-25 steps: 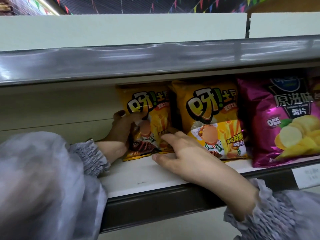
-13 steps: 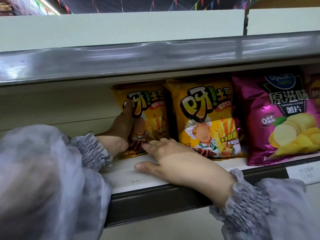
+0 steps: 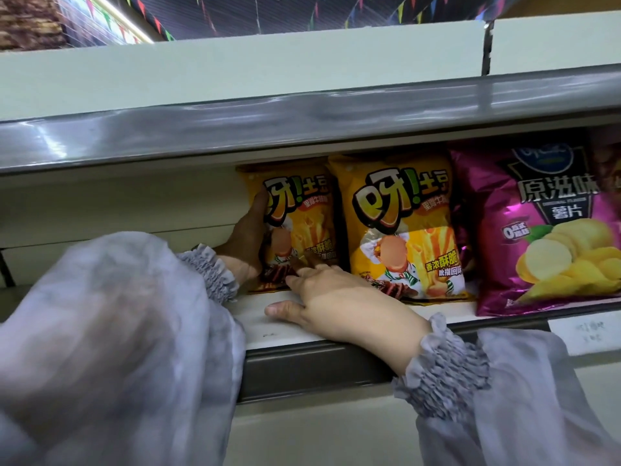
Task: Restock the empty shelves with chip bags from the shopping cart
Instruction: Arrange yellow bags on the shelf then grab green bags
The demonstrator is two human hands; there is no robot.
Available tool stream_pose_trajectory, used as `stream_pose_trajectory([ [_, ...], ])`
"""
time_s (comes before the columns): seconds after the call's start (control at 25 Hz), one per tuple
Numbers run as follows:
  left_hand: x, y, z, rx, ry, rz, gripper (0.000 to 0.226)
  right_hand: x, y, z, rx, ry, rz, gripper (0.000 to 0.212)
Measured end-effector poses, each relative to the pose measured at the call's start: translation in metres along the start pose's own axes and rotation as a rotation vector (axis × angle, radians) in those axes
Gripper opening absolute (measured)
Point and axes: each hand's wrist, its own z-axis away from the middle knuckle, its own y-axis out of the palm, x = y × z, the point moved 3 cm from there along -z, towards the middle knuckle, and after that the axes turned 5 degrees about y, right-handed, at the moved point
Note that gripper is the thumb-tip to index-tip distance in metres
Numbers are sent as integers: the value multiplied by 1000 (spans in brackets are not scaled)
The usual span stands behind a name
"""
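A yellow chip bag (image 3: pixel 302 213) stands upright on the white shelf (image 3: pixel 265 326), at the left end of the row. My left hand (image 3: pixel 247 237) grips its left edge, thumb on the front near the top and fingers hidden behind it. My right hand (image 3: pixel 346 304) lies flat on the shelf, its straight fingertips touching the bag's bottom front and its thumb resting on the shelf board. A second, identical yellow bag (image 3: pixel 400 223) stands just to the right, and a purple chip bag (image 3: pixel 544 230) stands beyond that.
The grey rail of the upper shelf (image 3: pixel 302 126) hangs low over the bags' tops. Bare shelf and back wall (image 3: pixel 117 203) stretch left of the bags. A white price label (image 3: pixel 584 331) sits on the shelf's dark front rail. My loose grey sleeves fill the foreground.
My left hand slid up the bag's left edge from its lower part to near the top. My right hand stayed flat at the bag's base, shifting slightly left.
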Motion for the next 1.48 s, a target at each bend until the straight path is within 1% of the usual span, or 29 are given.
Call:
stream_pose_trajectory([
  [0.08,-4,0,6,-27,-5,42,43,1,0,2,-43,-22,-34,68],
  [0.16,-9,2,17,-74,-10,70,41,1,-4,9,-127,-58,-98,63],
  [0.28,-18,-4,33,-214,-26,12,40,4,-8,26,-345,-178,-182,52],
  [0.36,-23,-13,42,-301,62,-117,40,7,-11,36,-508,-258,-316,39],
  [0.44,-28,-23,60,-387,171,-200,35,12,-12,42,-609,-312,-472,29],
  [0.56,-33,-31,103,-461,269,-206,21,21,-14,44,-704,-365,-622,23],
  [0.68,-34,-49,154,-558,290,-176,9,40,-10,51,-714,-431,-805,22],
  [0.8,-29,-80,203,-693,336,-180,14,72,7,58,-637,-538,-1028,24],
  [0.96,-18,-134,267,-873,323,-144,21,135,44,66,-443,-685,-1130,28],
  [1.08,-8,-178,319,-1030,264,-145,20,189,76,73,-268,-776,-1149,26],
  [1.24,10,-232,386,-1167,172,-189,24,262,119,91,-30,-872,-1151,26],
  [1.4,31,-283,439,-1280,44,-169,21,331,163,112,197,-924,-1103,21],
  [1.48,43,-309,460,-1297,-25,-170,20,361,187,119,282,-935,-1049,19],
])
